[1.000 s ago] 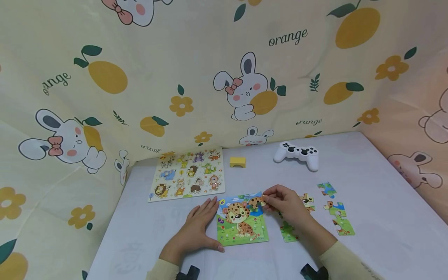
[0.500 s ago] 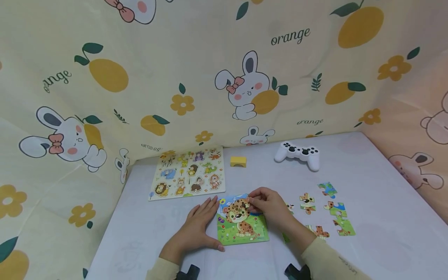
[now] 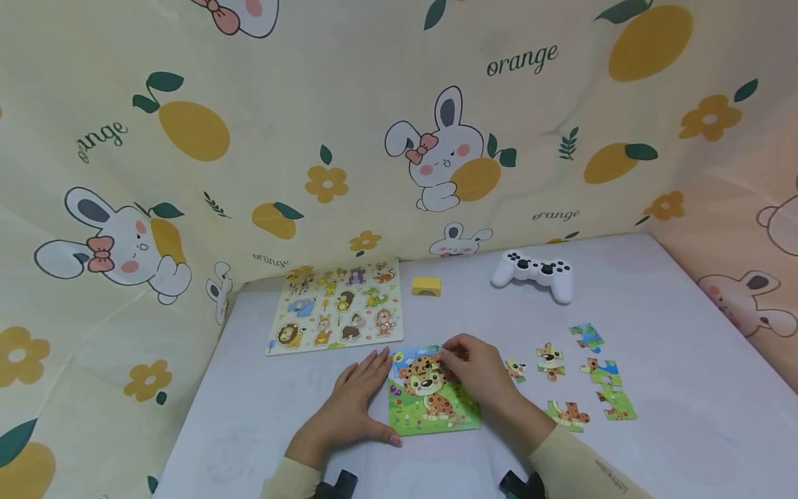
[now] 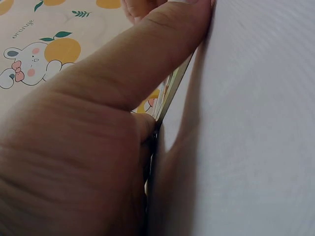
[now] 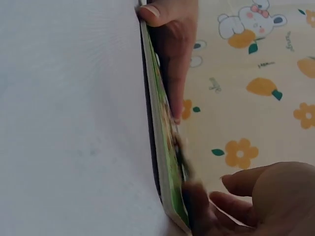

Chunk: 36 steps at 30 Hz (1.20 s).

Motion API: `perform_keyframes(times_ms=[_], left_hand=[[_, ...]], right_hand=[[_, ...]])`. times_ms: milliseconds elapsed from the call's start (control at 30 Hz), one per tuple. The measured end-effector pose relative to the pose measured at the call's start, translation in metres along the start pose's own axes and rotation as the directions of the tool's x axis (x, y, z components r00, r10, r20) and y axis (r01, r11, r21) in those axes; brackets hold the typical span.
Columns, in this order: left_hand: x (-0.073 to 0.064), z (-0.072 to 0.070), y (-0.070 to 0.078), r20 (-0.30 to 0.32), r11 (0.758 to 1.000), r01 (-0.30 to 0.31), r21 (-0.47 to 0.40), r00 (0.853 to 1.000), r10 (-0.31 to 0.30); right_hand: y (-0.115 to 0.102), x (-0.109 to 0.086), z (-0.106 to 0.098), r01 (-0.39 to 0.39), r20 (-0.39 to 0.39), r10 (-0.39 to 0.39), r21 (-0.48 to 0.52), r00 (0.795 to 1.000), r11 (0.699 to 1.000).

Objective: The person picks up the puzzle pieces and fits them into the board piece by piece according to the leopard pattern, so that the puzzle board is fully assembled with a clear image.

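1. Your left hand [image 3: 358,398]: fingers straight and spread, laid along the left side of the puzzle board [image 3: 408,412], thumb at its near corner.
2. Your right hand [image 3: 480,371]: thumb and forefinger pinching a puzzle piece [image 5: 183,155], blurred and mostly hidden, at the board's far right part.
3. Tabletop [image 3: 268,416]: pale lavender-white, matt, faintly creased; the puzzle board lies flat on it, directly before you.
4. Fabric backdrop [image 3: 349,76]: cream, turning peach at your right; printed with bow-wearing rabbits, oranges, leaves and yellow flowers.
5. Writing: "orange" in dark script, repeated on the backdrop; lettering on your right sleeve [image 3: 580,461], too small to read.
6. Puzzle board: squarish, pale-edged; spotted leopard on green grass beneath blue sky.
7. Loose puzzle pieces [image 3: 617,405]: flat, knobbed and notched, leopard-spotted, green or blue; spread to the right of your right hand.
8. Animal board [image 3: 368,331]: flat, pale, rectangular, animals in rows; beyond your left hand.
9. Yellow block [image 3: 427,287]: small, arch cut from its lower edge; beside the animal board.
10. Game controller [image 3: 535,276]: white, two-handled, black buttons; far side of the table.
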<state>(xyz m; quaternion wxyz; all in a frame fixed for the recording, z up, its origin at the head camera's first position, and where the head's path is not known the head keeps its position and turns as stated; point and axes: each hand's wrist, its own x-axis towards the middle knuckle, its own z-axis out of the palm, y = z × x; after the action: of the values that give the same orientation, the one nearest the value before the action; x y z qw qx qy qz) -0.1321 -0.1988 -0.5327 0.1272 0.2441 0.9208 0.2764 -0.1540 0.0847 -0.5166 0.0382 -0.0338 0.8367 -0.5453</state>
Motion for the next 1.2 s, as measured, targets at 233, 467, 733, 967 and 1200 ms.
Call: perform_keyframes(times_ms=[233, 467, 733, 967, 1200], left_hand=[[-0.001, 0.001, -0.002, 0.001, 1.000, -0.004, 0.022, 1.000, 0.004], [-0.002, 0.000, -0.001, 0.001, 1.000, -0.004, 0.024, 1.000, 0.004], [-0.002, -0.001, 0.000, 0.007, 1.000, 0.007, 0.024, 1.000, -0.007], [-0.003, 0.000, -0.001, 0.007, 1.000, 0.009, 0.010, 1.000, -0.009], [-0.001, 0.003, -0.003, 0.006, 1.000, -0.002, 0.023, 1.000, 0.002]], right_hand=[[0.001, -0.005, 0.002, 0.357, 0.212, -0.300, -0.333, 0.930, 0.873], [-0.006, -0.014, 0.003, 0.504, 0.477, -0.283, -0.436, 0.832, 0.745], [-0.010, -0.017, 0.002, 0.471, 0.528, -0.186, -0.478, 0.829, 0.741], [-0.008, -0.019, 0.001, 0.464, 0.528, -0.193, -0.447, 0.827, 0.764], [0.003, -0.012, -0.006, 0.392, 0.477, -0.213, -0.316, 0.853, 0.864]])
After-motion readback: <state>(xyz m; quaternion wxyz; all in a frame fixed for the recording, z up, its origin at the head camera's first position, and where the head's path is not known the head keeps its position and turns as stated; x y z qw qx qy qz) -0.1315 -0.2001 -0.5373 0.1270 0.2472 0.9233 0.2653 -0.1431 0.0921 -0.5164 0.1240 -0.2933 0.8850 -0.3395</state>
